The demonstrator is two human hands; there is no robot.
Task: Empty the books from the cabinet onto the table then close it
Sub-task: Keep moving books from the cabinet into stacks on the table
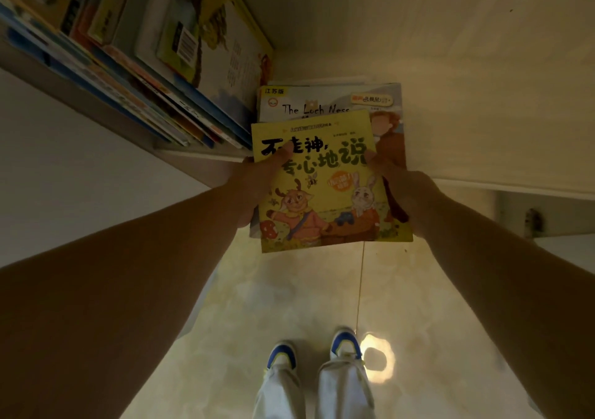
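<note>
Books are the story, and a small stack of thin paperbacks is up in both hands, held over the floor just in front of the white cabinet shelf (206, 156); on top sits a yellow picture book with a cartoon deer and rabbit on its cover (317, 186), face up, its long axis running away from the person, title end toward the shelf and bottom edge toward the feet, turned a touch anticlockwise. Beneath it a pale reader titled "The Loch Ness" (325, 102) pokes out at the far end and along the right side. Left hand (257, 183) grasps the stack's left edge, thumb pressed across the yellow cover; right hand (402, 189) clasps the right edge, thumb tip on the cover, fingers hidden underneath. Upper left, a row of colourful thin books (154, 64) leans packed together on the shelf, spines toward the camera. Below, a glossy beige tiled floor (257, 306) with a thin grout line and a bright light reflection (378, 362), plus white-and-blue sneakers (346, 344) under pale trousers; lighting dim and yellowish
</note>
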